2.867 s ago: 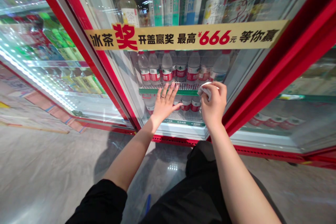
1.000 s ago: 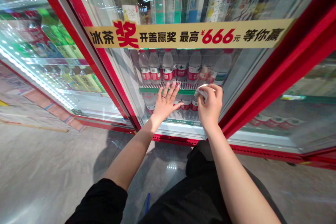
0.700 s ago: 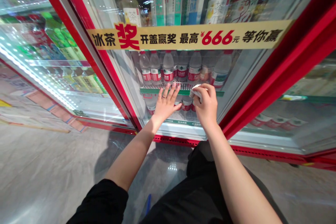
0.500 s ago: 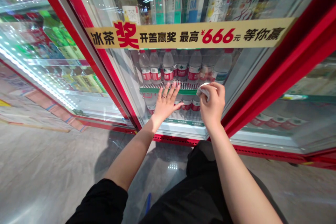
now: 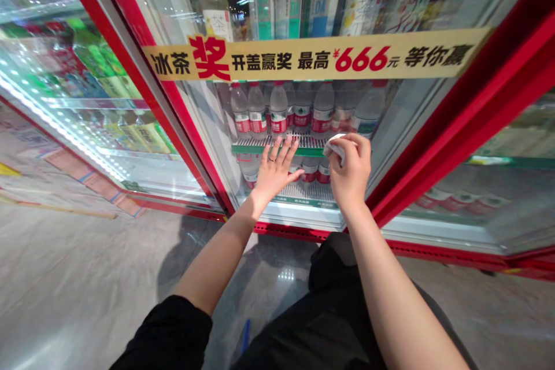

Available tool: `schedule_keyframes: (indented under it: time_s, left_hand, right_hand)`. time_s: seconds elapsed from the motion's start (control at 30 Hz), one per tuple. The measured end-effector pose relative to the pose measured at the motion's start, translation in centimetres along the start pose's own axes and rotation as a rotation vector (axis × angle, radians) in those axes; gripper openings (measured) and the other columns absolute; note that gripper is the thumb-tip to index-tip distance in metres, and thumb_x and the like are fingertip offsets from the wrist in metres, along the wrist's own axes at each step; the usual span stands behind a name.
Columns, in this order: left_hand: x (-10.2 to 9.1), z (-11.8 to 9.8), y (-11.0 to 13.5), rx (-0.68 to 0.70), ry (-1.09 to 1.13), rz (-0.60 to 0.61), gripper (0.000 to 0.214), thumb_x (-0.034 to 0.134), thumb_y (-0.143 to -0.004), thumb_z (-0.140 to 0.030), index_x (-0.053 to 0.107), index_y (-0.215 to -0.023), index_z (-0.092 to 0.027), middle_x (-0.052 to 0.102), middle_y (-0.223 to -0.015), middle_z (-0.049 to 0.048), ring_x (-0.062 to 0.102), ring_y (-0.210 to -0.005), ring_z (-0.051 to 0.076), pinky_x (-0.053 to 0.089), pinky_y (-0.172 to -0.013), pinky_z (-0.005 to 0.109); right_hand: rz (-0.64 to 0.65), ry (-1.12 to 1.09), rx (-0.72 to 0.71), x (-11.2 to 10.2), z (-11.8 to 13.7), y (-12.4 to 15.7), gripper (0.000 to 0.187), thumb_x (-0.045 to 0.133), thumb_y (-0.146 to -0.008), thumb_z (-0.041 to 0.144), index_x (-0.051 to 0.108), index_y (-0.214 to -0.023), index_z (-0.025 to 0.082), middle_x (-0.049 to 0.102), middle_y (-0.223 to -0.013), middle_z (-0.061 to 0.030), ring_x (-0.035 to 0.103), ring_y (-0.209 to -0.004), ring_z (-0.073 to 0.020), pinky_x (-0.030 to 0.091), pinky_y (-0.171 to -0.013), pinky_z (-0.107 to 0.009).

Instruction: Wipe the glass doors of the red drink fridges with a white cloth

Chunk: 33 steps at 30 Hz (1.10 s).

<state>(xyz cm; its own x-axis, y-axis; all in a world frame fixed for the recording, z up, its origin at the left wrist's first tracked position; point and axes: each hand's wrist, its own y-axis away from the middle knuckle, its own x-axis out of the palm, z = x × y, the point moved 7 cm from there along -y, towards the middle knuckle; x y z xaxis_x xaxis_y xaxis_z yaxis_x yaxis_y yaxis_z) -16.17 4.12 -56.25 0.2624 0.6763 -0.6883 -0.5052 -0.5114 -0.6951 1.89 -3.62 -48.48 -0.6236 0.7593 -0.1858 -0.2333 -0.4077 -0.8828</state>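
My left hand [image 5: 277, 169] lies spread against the lower part of the glass door [image 5: 203, 121] of a drinks fridge, a ring on one finger. It holds nothing. To its right, my right hand [image 5: 352, 170] is closed around a crumpled white tissue [image 5: 336, 143], which sits at the glass. Behind the pane, water bottles [image 5: 278, 107] with red caps and red labels stand on a shelf [image 5: 307, 151] with a green front edge. Above both hands, a yellow strip [image 5: 264, 62] with black and red lettering crosses the door.
Red door frames [image 5: 437, 121] border the glass on both sides. Another lit fridge [image 5: 99, 75] with green and red bottles stands at the left. Cartons [image 5: 56, 167] lie low at the left. Below is a shiny grey floor [image 5: 95, 277], with a thin blue object [image 5: 245, 335] near my leg.
My right hand with the tissue has shifted very slightly up and left at the glass. My left hand stays spread in the same place.
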Motion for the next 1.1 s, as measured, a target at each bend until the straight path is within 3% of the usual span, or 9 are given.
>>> schedule_keyframes:
  time_s: [0.13,0.37,0.63,0.9,1.1]
  left_hand:
    - [-0.1,-0.1,0.0,0.006,0.000,-0.013,0.108,0.062,-0.103,-0.063,-0.006,-0.175,-0.020,0.014,-0.184,0.0129,0.007,-0.173,0.035,0.009,-0.143,0.058]
    - [0.0,0.0,0.0,-0.003,0.007,0.006,0.109,0.064,-0.103,-0.060,-0.010,-0.173,-0.020,0.011,-0.184,0.0119,0.006,-0.173,0.035,0.008,-0.143,0.058]
    - [0.1,0.0,0.0,-0.014,0.027,0.046,0.108,0.063,-0.103,-0.060,-0.008,-0.174,-0.021,0.011,-0.184,0.0118,0.006,-0.173,0.035,0.009,-0.143,0.059]
    - [0.1,0.0,0.0,-0.024,0.042,0.064,0.108,0.067,-0.102,-0.057,-0.005,-0.174,-0.021,0.011,-0.184,0.0118,0.007,-0.173,0.037,0.009,-0.143,0.060]
    - [0.2,0.0,0.0,-0.019,0.033,0.070,0.105,0.065,-0.102,-0.058,0.000,-0.176,-0.020,0.015,-0.184,0.0122,0.005,-0.173,0.035,0.009,-0.143,0.060]
  right_hand:
    - [0.004,0.033,0.039,-0.3,-0.4,0.5,0.025,0.059,-0.090,0.011,0.072,-0.104,0.028,0.064,-0.120,-0.0078,0.069,-0.106,-0.0215,0.059,-0.094,-0.039]
    - [0.132,-0.021,0.037,1.1,0.0,1.1,0.027,0.057,-0.089,0.012,0.073,-0.104,0.028,0.065,-0.119,-0.0069,0.069,-0.106,-0.0212,0.060,-0.094,-0.039]
    - [0.016,-0.011,0.064,0.0,-0.3,0.6,0.024,0.057,-0.091,0.014,0.073,-0.103,0.027,0.065,-0.120,-0.0079,0.068,-0.107,-0.0219,0.059,-0.095,-0.039]
    - [0.109,0.001,0.055,0.7,0.0,0.8,0.024,0.060,-0.087,0.013,0.073,-0.101,0.028,0.066,-0.116,-0.0071,0.069,-0.105,-0.0220,0.061,-0.091,-0.038]
    - [0.020,0.002,0.057,-0.3,-0.5,0.2,0.025,0.058,-0.090,0.012,0.072,-0.104,0.028,0.064,-0.120,-0.0076,0.067,-0.109,-0.0228,0.059,-0.095,-0.041]
